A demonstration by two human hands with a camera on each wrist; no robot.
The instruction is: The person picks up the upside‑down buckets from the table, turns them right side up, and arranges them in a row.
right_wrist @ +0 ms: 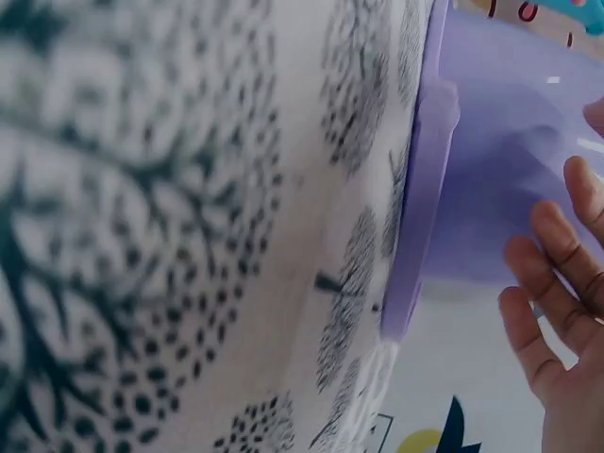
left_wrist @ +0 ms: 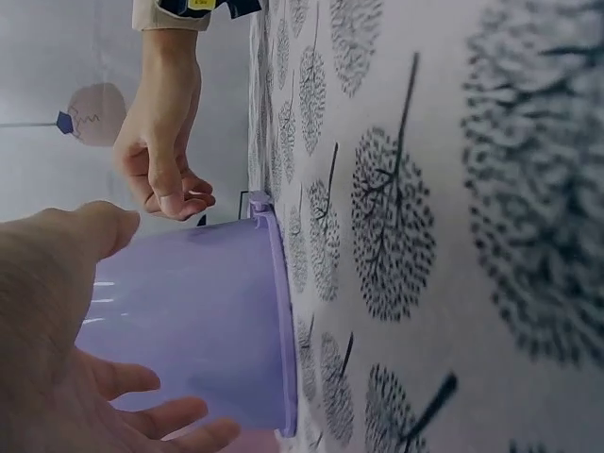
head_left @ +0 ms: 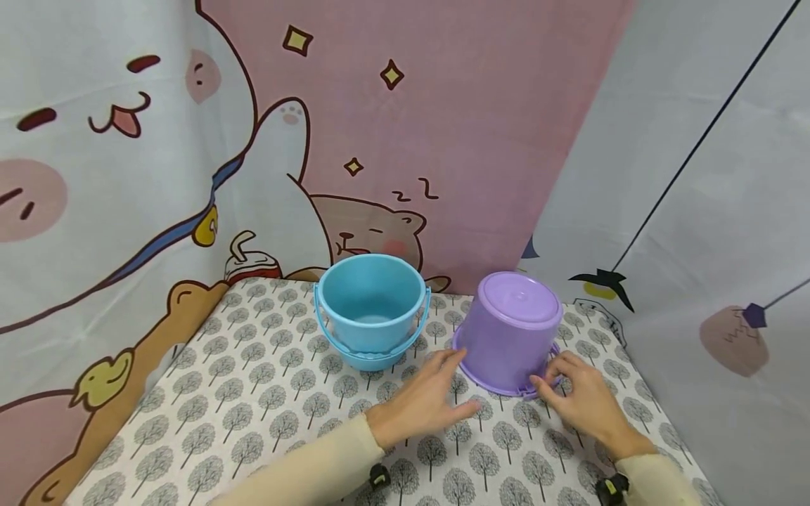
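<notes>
A purple bucket (head_left: 506,344) stands upside down on the patterned cloth, its base facing up and its rim down. Its handle (head_left: 555,379) lies low along the right side of the rim. My left hand (head_left: 420,400) is at the bucket's front left, fingers and thumb spread, with nothing in the palm. At the front right, my right hand (head_left: 585,404) hovers close beside the rim and handle. Its fingers are loosely bent and hold nothing in the right wrist view, where the purple wall (right_wrist: 491,170) shows beyond the fingertips.
A light blue bucket (head_left: 373,334) stands upright to the left of the purple one, its handle hanging down across the front. The table cloth (head_left: 253,414) has a grey tree print. Cartoon-printed curtains (head_left: 481,140) rise behind and at both sides.
</notes>
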